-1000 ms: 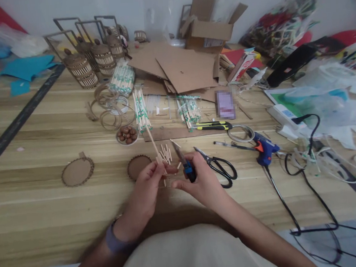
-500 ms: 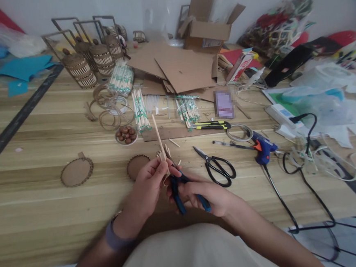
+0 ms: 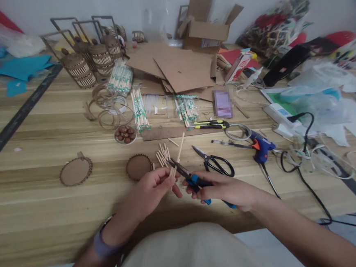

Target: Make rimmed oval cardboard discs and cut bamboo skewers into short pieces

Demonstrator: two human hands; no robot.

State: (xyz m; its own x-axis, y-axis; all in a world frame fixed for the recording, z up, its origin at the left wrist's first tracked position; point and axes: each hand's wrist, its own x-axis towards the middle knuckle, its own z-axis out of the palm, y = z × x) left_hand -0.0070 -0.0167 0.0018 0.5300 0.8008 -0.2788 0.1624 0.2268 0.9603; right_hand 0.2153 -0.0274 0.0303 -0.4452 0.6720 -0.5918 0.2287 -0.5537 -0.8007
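My left hand [image 3: 150,191] is closed on a few thin wooden sticks, one long stick [image 3: 181,144] pointing up and away to the right. My right hand [image 3: 224,189] grips pliers [image 3: 184,172] with blue and black handles. The pliers' jaws lie at the held sticks, just above my left fingertips; whether they touch the wood I cannot tell. Several short cut sticks [image 3: 163,154] lie on the table just beyond my left hand. Beside them rests a round brown cardboard piece [image 3: 138,167] with a ridged rim, partly behind that hand.
Black-handled scissors [image 3: 220,165] lie beyond my right hand, with a blue glue gun [image 3: 264,148] and its cable further right. A yellow-black cutter [image 3: 211,125], bundled sticks [image 3: 139,110] and a bowl of brown beads [image 3: 125,135] sit ahead. Another cardboard disc [image 3: 76,171] lies left.
The pliers have swung from pointing down beneath the sticks to lying across them, my right hand moving right. The long stick now leans right instead of left. Short sticks on the table are uncovered.
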